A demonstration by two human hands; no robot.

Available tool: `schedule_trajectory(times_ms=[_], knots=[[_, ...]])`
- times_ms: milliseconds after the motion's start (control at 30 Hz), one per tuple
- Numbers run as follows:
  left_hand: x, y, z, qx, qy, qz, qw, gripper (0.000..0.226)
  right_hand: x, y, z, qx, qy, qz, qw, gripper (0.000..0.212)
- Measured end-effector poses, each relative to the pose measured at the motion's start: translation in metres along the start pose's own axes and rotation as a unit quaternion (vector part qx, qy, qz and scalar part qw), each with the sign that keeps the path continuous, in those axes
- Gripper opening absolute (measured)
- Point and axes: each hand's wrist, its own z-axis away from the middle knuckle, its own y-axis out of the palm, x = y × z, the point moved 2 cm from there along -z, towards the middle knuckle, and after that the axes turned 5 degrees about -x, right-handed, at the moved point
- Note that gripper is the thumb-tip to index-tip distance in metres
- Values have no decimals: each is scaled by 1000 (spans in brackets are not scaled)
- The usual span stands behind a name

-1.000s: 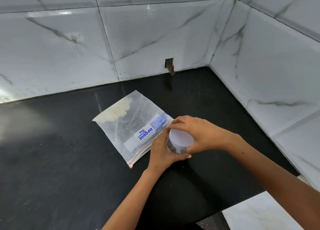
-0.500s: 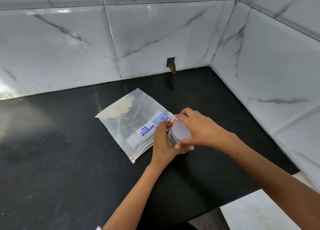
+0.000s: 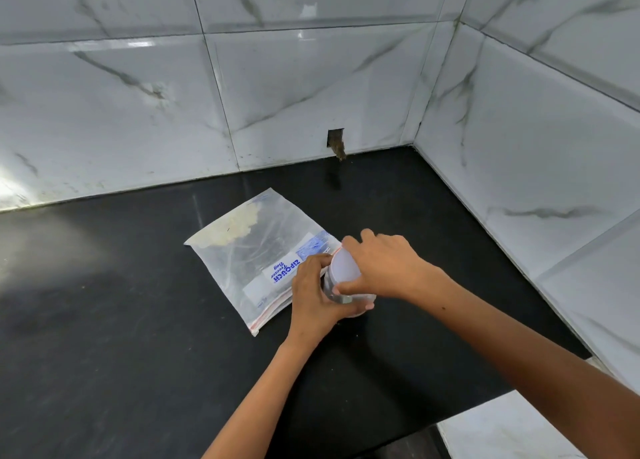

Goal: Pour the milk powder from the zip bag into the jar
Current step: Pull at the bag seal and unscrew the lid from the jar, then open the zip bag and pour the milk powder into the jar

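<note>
The jar (image 3: 337, 294) stands on the black tabletop (image 3: 104, 337), touching the near right edge of the zip bag (image 3: 256, 257). Most of the jar is hidden by two hands, so only a bit of its clear side shows. The left hand (image 3: 313, 294) wraps around the side of the jar, with its fingers curled tight on it. The right hand (image 3: 382, 266) sits on top and grips the white lid (image 3: 344, 268); its fingers bend down over the far rim and the thumb presses the near rim. The pictures do not show if the lid is loose or still tight.

The zip bag lies flat on the tabletop, with its red zip edge toward the person. A small heap of pale milk powder (image 3: 232, 230) sits in the far corner of the bag. Blue letters show on the bag's white label. Part of the zip edge is hidden behind the left hand.

A small dark hole (image 3: 336, 140) shows in the white wall tiles (image 3: 138, 112) behind.
</note>
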Motion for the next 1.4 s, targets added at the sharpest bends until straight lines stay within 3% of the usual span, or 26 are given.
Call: schedule_trajectory(times_ms=[167,267,333,433,500,533,633,733,867,1033,1100,1200,1300,1400], knots=[[-1,1,4,-24,-14,-18,999,79,-16,-12,-1,-60,-133,-49,988,71],[-2,3,8,-38,-12,-15,999,80,-43,-11,5,-90,-122,-202,967,65],[-4,3,11,-46,-1,-1,999,76,-66,1,12,-115,-72,-352,926,61],[-7,5,14,-50,1,8,999,74,-99,33,22,-180,19,-531,828,59],[-9,5,15,-55,1,4,998,74,-114,60,27,-226,60,-602,763,56],[-10,5,15,-55,0,-1,998,74,-119,72,29,-243,75,-606,754,54],[-11,5,17,-56,-3,-17,998,75,-124,106,35,-265,91,-544,791,48],[-12,6,17,-55,-15,-37,998,80,-118,129,41,-281,53,-470,835,47],[-17,4,17,-56,-13,-66,996,81,-113,147,47,-240,16,-413,878,50],[-27,-2,17,-47,2,-95,994,89,-111,132,49,-226,-32,-367,902,47],[-34,-10,17,-71,17,-72,995,73,-109,113,44,-267,-29,-379,886,35],[-39,-28,17,-136,47,-27,989,24,-99,82,26,-333,-38,-380,862,13],[-23,-49,13,-178,19,-88,980,14,-78,55,-8,-280,-76,-371,882,6],[-2,-65,9,-167,-27,-186,968,13,-59,44,-51,-136,-40,-348,927,8]])
